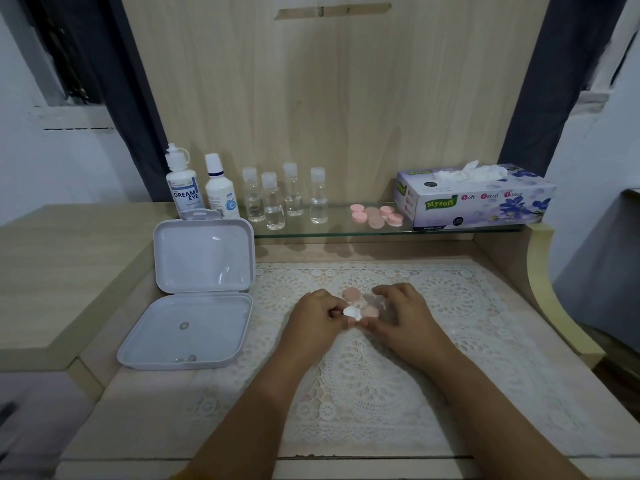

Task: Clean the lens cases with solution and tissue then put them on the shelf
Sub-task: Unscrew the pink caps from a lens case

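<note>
Currently a small white tissue wad [352,312] is pinched by left hand [320,315] fingers, right hand [403,315] fingers curled, grip unclear; pink round lens cases [360,303] lie mid-worktop between hands. Risk: pieces knocked off lace mat [460,306].

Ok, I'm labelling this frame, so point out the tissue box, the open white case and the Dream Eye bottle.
tissue box [485,202], head view, on its printed front face.
open white case [204,254], head view, inside its raised lid.
Dream Eye bottle [183,188], head view, on its label.

Pink lens cases [376,215] (white lace mat [433,306])
</note>
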### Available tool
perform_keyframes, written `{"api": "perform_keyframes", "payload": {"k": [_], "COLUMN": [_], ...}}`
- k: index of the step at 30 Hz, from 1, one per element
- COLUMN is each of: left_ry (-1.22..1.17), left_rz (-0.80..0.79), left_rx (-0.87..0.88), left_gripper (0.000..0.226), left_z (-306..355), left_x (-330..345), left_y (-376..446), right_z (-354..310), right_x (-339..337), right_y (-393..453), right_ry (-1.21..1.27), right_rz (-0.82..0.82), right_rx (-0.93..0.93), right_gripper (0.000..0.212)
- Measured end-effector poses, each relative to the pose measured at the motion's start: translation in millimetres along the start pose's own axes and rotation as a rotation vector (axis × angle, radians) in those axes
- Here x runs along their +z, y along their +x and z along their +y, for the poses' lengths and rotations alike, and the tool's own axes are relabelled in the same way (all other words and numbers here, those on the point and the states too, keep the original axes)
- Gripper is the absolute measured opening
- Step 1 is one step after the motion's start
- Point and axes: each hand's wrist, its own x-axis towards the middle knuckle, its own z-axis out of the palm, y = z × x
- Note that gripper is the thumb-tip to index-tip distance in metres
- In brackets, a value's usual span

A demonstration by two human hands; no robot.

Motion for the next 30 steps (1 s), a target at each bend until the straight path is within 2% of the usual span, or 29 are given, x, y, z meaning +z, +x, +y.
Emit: {"api": "perform_keyframes", "payload": {"k": [2,6,10,15,25,30], "left_ry": [0.016,-0.006,0.021,-0.010,-0.004,-0.008], "left_rz": [0.003,0.002,0.011,0.003,-0.012,-0.012], "left_rx": [0.010,0.008,0.021,0.022,0.026,0.026], "left_gripper": [0.021,0.021,0.022,0.022,0.022,0.024], "left_z": [-1,-2,-3,-3,-3,-4], "left_x": [0,0,1,1,-2,-2], "left_y": [0,0,0,-1,0,0], "right_z": [-2,0,-1,1,-5,-8], "right_x": [1,4,1,2,-19,-20], "right_y": [1,1,0,1,9,10], "right_ry": [-0.022,-0.091,-0.035,-0.065,0.007,-0.094], "right_rz": [0.021,0.008,-0.005,-0.006,-0.179,-0.199], "right_rx": [0.042,-0.015,0.024,0.004,0.070,0.026], "right_gripper": [0.056,0.040,0.057,0.032,0.008,0.027]}}
